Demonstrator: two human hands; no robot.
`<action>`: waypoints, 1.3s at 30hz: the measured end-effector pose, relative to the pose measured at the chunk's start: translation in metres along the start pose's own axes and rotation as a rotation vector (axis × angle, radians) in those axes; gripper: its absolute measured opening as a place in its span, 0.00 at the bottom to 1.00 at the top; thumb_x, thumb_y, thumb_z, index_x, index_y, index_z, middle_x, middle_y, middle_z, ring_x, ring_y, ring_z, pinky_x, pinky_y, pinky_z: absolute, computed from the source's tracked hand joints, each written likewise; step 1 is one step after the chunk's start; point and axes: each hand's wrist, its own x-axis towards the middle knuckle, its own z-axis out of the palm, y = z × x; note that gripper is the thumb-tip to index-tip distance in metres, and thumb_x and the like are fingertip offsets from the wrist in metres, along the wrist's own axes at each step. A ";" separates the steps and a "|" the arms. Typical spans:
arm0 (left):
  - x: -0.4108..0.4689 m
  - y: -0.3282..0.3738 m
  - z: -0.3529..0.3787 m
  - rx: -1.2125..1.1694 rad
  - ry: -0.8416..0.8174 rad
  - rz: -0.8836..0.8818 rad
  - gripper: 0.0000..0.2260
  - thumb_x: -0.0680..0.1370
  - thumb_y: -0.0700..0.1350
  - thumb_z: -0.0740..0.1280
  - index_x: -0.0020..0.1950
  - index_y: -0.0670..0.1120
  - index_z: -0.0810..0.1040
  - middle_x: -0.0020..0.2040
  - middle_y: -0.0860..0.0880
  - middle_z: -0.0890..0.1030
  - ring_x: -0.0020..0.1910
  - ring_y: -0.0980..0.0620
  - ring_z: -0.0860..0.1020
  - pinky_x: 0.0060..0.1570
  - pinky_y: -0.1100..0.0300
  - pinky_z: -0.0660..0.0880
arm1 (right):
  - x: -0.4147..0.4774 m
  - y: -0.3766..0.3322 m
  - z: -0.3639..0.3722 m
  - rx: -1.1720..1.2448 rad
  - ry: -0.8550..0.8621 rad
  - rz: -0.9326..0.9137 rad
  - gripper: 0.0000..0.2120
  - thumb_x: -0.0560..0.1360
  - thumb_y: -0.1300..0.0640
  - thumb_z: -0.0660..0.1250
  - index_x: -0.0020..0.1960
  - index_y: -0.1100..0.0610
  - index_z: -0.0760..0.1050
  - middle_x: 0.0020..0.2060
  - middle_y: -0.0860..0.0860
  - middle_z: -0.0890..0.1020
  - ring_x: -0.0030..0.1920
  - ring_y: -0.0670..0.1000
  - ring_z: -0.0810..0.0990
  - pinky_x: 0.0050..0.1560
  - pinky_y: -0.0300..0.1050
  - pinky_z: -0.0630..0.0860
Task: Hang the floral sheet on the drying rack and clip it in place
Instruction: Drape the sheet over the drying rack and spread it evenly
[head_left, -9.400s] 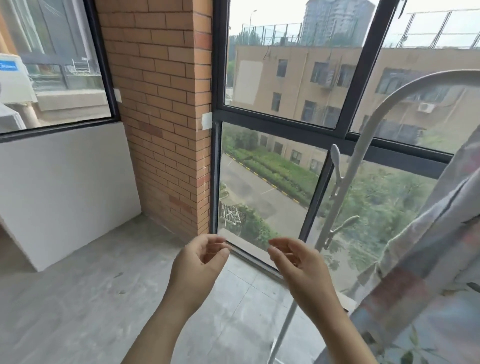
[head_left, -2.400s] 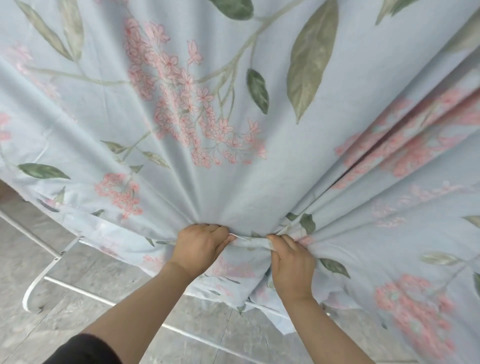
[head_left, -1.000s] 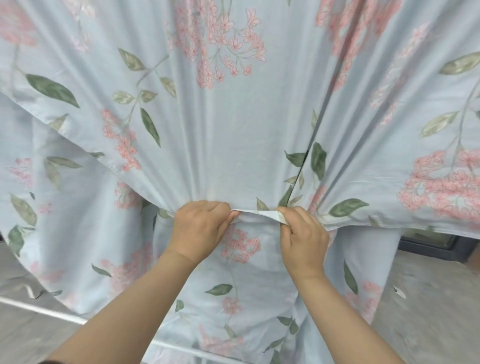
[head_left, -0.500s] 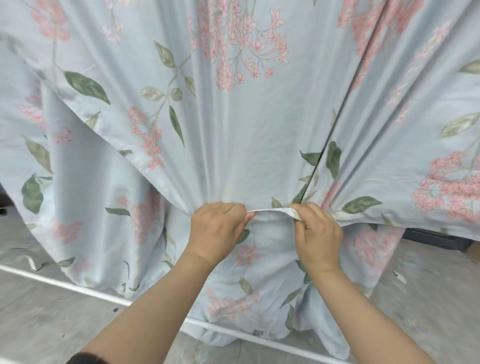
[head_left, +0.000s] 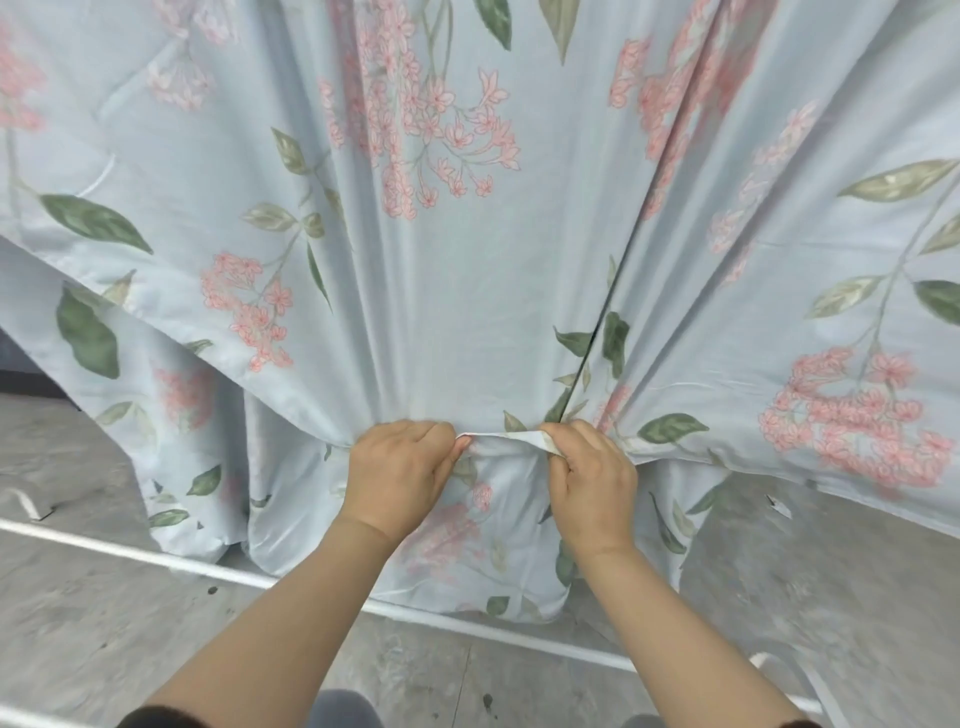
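Pale blue floral sheet (head_left: 467, 291), pink blossoms, green leaves, hanging in folds, hem gathered

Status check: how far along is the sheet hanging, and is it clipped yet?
Done, it seems: the sheet hangs from above the frame, its lower part reaching down to the rack's bottom bar. In hand: the left hand and right hand pinch the hem, stretched between them. Left: the clipping, not done anywhere in view; the rack's top is out of frame, so I cannot check it there.
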 end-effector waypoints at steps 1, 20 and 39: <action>-0.004 0.000 0.001 -0.005 -0.011 -0.005 0.21 0.82 0.51 0.56 0.30 0.47 0.69 0.25 0.50 0.71 0.25 0.47 0.72 0.26 0.58 0.65 | -0.004 0.001 0.003 -0.006 -0.014 0.003 0.14 0.68 0.62 0.58 0.46 0.55 0.81 0.35 0.50 0.78 0.33 0.55 0.77 0.33 0.43 0.70; -0.084 0.013 0.019 -0.197 -0.550 -0.284 0.04 0.76 0.44 0.60 0.44 0.50 0.65 0.23 0.50 0.69 0.21 0.44 0.71 0.21 0.58 0.65 | -0.066 0.017 0.037 -0.083 -0.198 -0.085 0.16 0.67 0.64 0.63 0.48 0.51 0.83 0.36 0.47 0.79 0.32 0.53 0.74 0.34 0.45 0.73; -0.084 0.030 0.033 0.030 -0.944 -0.336 0.15 0.76 0.35 0.57 0.61 0.46 0.67 0.28 0.52 0.62 0.34 0.45 0.70 0.33 0.57 0.65 | -0.088 0.028 0.056 -0.010 -0.334 0.044 0.18 0.62 0.69 0.77 0.48 0.53 0.85 0.36 0.47 0.81 0.32 0.53 0.73 0.35 0.43 0.74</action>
